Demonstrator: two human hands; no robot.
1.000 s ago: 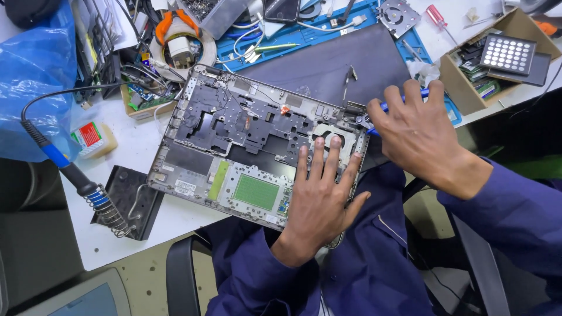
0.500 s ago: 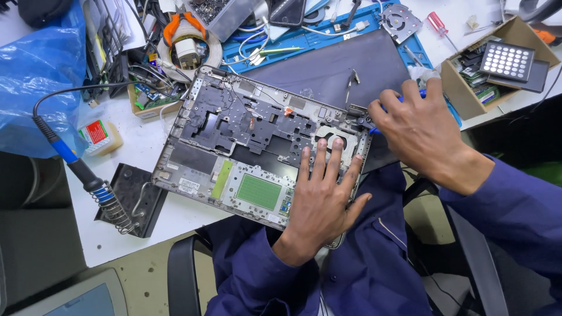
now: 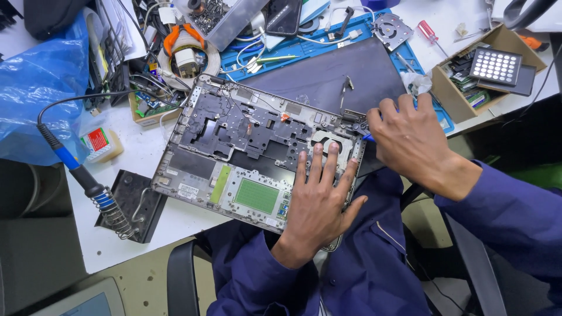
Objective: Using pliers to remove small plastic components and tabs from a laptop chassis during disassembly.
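Note:
An opened laptop base (image 3: 234, 146) lies on the white bench with its bare metal frame and green touchpad board (image 3: 256, 195) facing up. My left hand (image 3: 319, 199) presses flat on its near right corner, fingers spread. My right hand (image 3: 410, 140) is closed around a blue-handled screwdriver (image 3: 367, 138), its tip at the hinge corner of the base. The dark laptop lid (image 3: 328, 76) lies open behind, on a blue work mat (image 3: 281, 58).
A soldering iron (image 3: 76, 169) rests in its spring stand (image 3: 126, 210) at the left, beside a blue plastic bag (image 3: 41, 93). A cardboard box (image 3: 468, 82) of parts stands at the right. Orange-handled pliers (image 3: 181, 38), a fan (image 3: 391, 27), a red screwdriver (image 3: 430, 32) and cables crowd the back.
The view has shifted slightly. My right hand has edged a little along the hinge corner with the screwdriver; my left hand stays pressed on the base.

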